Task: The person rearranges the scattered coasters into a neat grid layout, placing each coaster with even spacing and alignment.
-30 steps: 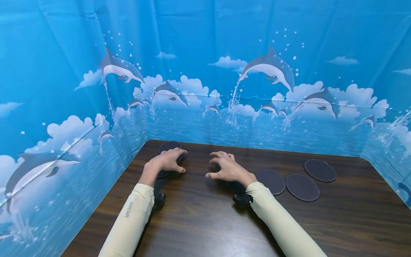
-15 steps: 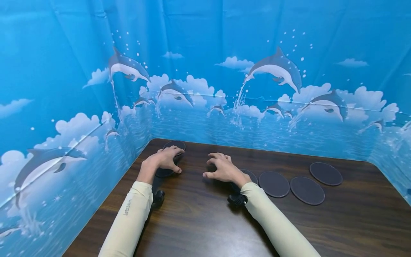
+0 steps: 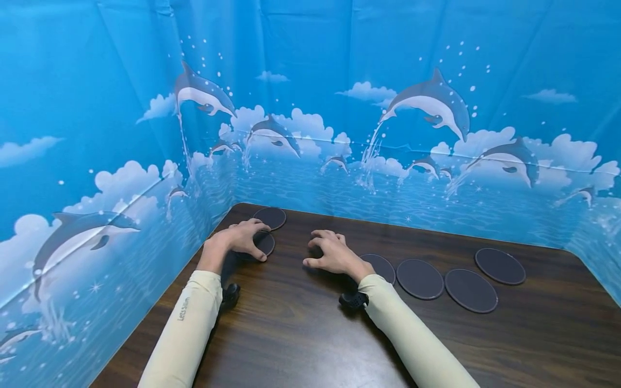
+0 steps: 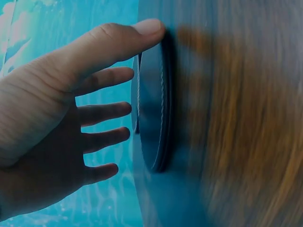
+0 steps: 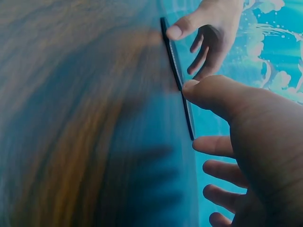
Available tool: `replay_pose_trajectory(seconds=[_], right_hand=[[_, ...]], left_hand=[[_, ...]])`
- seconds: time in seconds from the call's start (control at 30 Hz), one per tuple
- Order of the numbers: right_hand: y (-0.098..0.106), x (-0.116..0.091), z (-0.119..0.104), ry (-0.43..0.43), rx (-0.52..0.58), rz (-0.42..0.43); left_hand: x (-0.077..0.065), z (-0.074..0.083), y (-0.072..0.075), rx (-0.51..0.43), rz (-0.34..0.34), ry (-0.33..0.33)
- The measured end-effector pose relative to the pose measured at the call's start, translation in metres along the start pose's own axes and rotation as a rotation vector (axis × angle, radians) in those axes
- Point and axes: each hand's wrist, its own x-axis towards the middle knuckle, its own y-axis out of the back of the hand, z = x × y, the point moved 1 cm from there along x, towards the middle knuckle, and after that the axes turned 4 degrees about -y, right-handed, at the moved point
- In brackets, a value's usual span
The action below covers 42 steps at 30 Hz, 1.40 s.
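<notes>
My left hand (image 3: 232, 242) arches over a dark round coaster (image 3: 265, 245) at the table's left, hiding part of it. In the left wrist view its thumb reaches the edge of that coaster (image 4: 152, 111), which has pale stitching, while the fingers are spread and apart. Just behind lies a second coaster (image 3: 271, 217). My right hand (image 3: 333, 255) hovers mid-table with loosely bent fingers and nothing in them. Beside its wrist lies another coaster (image 3: 380, 268), partly covered by the hand and sleeve. The right wrist view also catches the left hand (image 5: 215, 30) at a coaster edge.
On the right lie more dark coasters: one (image 3: 420, 279) in the middle, one (image 3: 471, 291) next to it, and one (image 3: 500, 266) farther back. A blue dolphin-print curtain (image 3: 310, 183) borders the brown wooden table (image 3: 301, 334) at the back and left.
The head view has swung left, so the scene shifts right. Both hands have moved left relative to the coasters, uncovering more of the near left coaster and the one by my right wrist.
</notes>
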Motion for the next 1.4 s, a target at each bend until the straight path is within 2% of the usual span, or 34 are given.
replay_pose_trajectory(seconds=[0.2, 0.47, 0.63, 1.03, 1.4], right_hand=[[-0.008, 0.008, -0.005, 0.006, -0.013, -0.008], [-0.015, 0.017, -0.015, -0.027, -0.037, 0.015], [-0.023, 0.022, -0.022, -0.052, -0.042, 0.022], [-0.048, 0.041, -0.049, -0.124, -0.045, 0.042], [-0.055, 0.048, -0.059, -0.186, -0.104, 0.105]], left_hand=[[-0.013, -0.009, -0.001, -0.017, -0.017, 0.044], [-0.021, -0.018, 0.001, -0.021, -0.028, 0.063], [-0.023, -0.019, 0.003, -0.063, -0.045, 0.07], [-0.027, -0.023, -0.004, -0.086, -0.039, 0.114], [-0.026, -0.027, -0.004, -0.1, -0.046, 0.135]])
